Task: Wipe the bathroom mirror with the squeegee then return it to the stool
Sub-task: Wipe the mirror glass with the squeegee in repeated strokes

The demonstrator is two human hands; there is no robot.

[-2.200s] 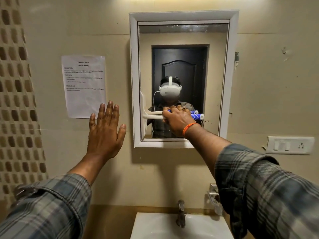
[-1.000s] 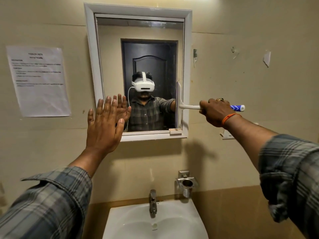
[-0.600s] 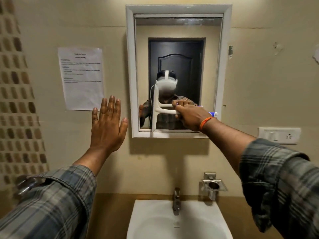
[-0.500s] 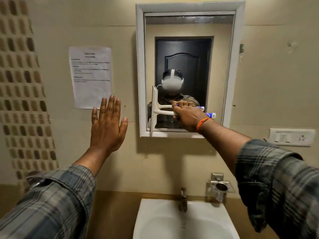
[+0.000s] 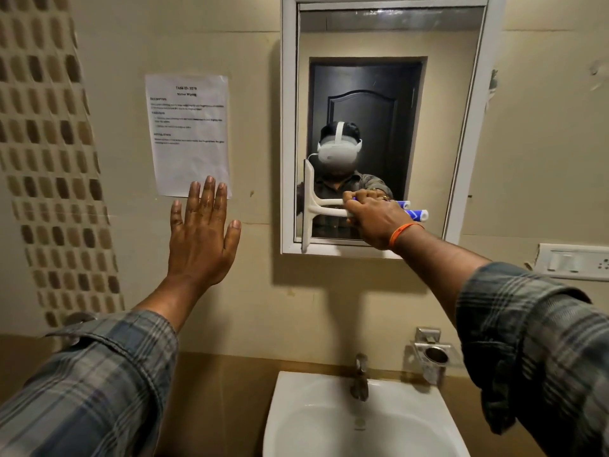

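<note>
A white-framed mirror hangs on the beige wall above the sink. My right hand grips the squeegee by its handle, whose blue-and-white end sticks out to the right. The white blade stands upright against the glass at the mirror's lower left, its bottom end over the frame's lower edge. My left hand is raised flat with fingers spread against the wall, left of the mirror and just below a paper sheet. The stool is out of sight.
A printed paper sheet is stuck on the wall left of the mirror. A white sink with a metal tap sits below. A metal holder and a wall switch plate are on the right. Mosaic tiles run down the left.
The squeegee swept from the mirror's right edge across the glass to its left side. My left hand stayed raised and spread on the wall.
</note>
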